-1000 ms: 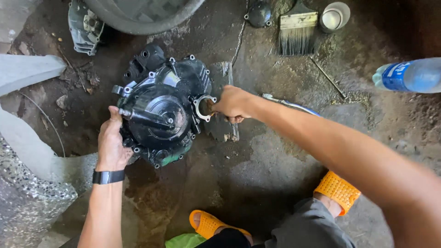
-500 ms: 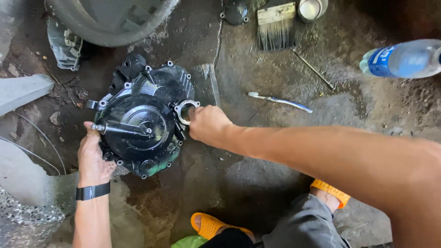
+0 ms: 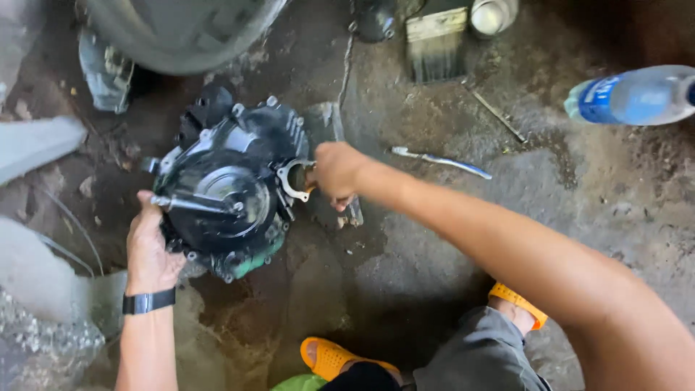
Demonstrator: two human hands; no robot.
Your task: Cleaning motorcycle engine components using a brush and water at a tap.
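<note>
Oil-stained concrete floor (image 3: 434, 246) underfoot, strewn with shop clutter. Dominating the left half: a black engine cover (image 3: 228, 190) lying flat on the floor, round face up, a slim shaft running roughly left to right across that face. At its right edge, a pale metal ring port (image 3: 293, 177) with bolt ears. Directly left of the right hand (image 3: 339, 174), touching it; right hand clenched with fingertips at the ring, whether pinching something small there cannot be told. Left hand (image 3: 150, 250), wrist in a black band, gripping the cover's lower left rim beside the shaft's end. Both hands on the cover, the right the nearer to the ring.

Farther right, apart from the hands: a blue-labelled plastic bottle (image 3: 637, 95), a paintbrush (image 3: 436, 42) at the top, a toothbrush (image 3: 440, 161) lying flat.

Against half a second ago: right hand higher and a little rightward, cover tipped slightly, left-hand grip unchanged.
</note>
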